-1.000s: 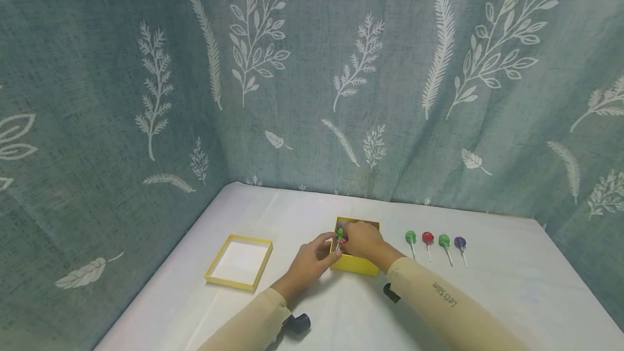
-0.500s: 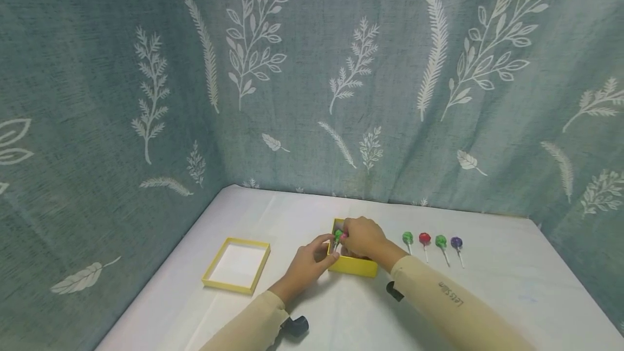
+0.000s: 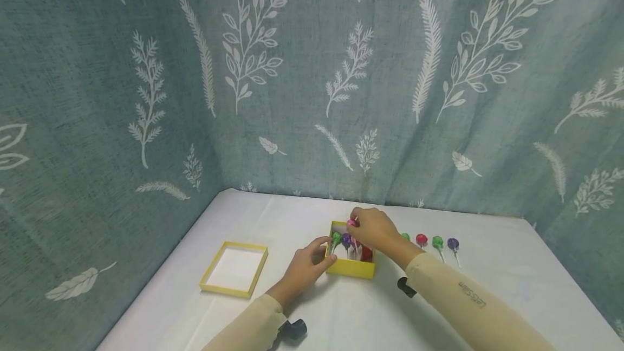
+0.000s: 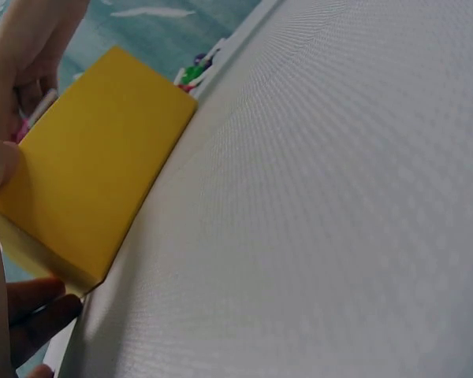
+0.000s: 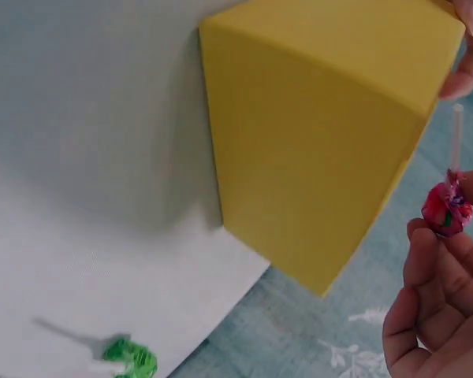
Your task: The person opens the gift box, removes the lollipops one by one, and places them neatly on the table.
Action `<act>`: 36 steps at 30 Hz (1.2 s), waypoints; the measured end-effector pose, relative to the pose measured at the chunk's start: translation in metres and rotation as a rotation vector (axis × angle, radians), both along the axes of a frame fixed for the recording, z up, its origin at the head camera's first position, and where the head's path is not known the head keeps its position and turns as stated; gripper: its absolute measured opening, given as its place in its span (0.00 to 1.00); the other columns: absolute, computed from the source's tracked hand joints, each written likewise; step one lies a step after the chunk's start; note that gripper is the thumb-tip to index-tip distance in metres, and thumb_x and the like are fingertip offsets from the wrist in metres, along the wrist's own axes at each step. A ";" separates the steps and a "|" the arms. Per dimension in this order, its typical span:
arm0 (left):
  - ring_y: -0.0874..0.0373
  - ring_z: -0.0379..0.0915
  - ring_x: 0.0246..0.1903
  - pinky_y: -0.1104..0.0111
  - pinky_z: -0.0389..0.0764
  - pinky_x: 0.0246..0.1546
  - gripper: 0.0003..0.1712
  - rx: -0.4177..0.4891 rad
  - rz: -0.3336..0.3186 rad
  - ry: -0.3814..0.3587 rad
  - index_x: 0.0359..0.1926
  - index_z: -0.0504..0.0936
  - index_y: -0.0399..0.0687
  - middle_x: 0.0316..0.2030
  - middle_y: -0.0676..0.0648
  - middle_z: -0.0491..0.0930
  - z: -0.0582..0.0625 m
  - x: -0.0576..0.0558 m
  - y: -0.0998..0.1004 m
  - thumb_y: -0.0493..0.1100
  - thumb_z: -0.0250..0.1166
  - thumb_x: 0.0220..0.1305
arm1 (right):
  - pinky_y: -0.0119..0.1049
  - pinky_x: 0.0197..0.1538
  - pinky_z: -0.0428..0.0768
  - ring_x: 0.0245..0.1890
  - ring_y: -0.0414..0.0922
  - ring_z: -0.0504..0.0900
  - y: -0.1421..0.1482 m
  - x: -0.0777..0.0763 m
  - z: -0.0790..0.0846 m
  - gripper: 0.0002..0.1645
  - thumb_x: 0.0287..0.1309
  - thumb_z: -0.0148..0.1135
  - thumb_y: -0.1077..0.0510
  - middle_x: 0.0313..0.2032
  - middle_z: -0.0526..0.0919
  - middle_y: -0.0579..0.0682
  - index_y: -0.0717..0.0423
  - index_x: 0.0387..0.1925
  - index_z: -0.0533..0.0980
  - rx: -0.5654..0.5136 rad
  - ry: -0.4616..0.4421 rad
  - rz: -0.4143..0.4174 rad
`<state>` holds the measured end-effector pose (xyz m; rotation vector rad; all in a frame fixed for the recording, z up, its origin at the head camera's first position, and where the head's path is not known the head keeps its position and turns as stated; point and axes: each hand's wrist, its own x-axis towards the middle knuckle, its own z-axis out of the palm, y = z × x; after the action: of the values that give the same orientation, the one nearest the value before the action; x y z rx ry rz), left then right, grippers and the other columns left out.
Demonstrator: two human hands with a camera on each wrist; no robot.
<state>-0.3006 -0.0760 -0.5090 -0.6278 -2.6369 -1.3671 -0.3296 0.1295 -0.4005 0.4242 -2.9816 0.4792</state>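
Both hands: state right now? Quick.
Left hand: holding the yellow box at its left side, thumb on the near wall.
Right hand: pinching a pink lollipop.

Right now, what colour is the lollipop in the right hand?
The lollipop is mostly pink; it shows best in the right wrist view.

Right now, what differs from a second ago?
The right hand has lifted up and rightward, out of the yellow box, pinching a pink lollipop above it; a purple lollipop inside now shows. The left hand stays at the box's left; lid and lollipop row lie unmoved.
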 end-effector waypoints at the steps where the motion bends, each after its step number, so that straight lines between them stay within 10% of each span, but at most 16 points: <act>1: 0.46 0.78 0.52 0.42 0.71 0.53 0.28 -0.002 0.003 -0.002 0.65 0.71 0.58 0.52 0.42 0.82 0.000 0.000 0.000 0.58 0.61 0.67 | 0.40 0.36 0.81 0.27 0.41 0.78 0.002 0.001 0.001 0.19 0.59 0.64 0.47 0.28 0.82 0.43 0.55 0.46 0.79 -0.007 0.001 -0.003; 9: 0.46 0.77 0.53 0.42 0.71 0.54 0.29 -0.008 0.017 -0.020 0.65 0.71 0.59 0.53 0.43 0.81 -0.004 0.002 -0.002 0.59 0.60 0.67 | 0.46 0.43 0.81 0.40 0.47 0.82 0.025 0.003 -0.002 0.17 0.61 0.62 0.47 0.39 0.84 0.47 0.52 0.46 0.79 -0.029 0.010 -0.058; 36: 0.47 0.76 0.54 0.43 0.70 0.55 0.30 -0.002 0.010 -0.036 0.66 0.70 0.59 0.54 0.43 0.80 0.000 0.003 -0.001 0.61 0.60 0.66 | 0.49 0.36 0.76 0.35 0.50 0.80 0.145 0.027 -0.028 0.14 0.62 0.60 0.51 0.36 0.84 0.50 0.57 0.43 0.78 -0.116 0.097 -0.092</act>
<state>-0.2973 -0.0769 -0.5090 -0.5949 -2.6661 -1.3862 -0.3031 0.2745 -0.4289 0.2900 -2.8469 0.6008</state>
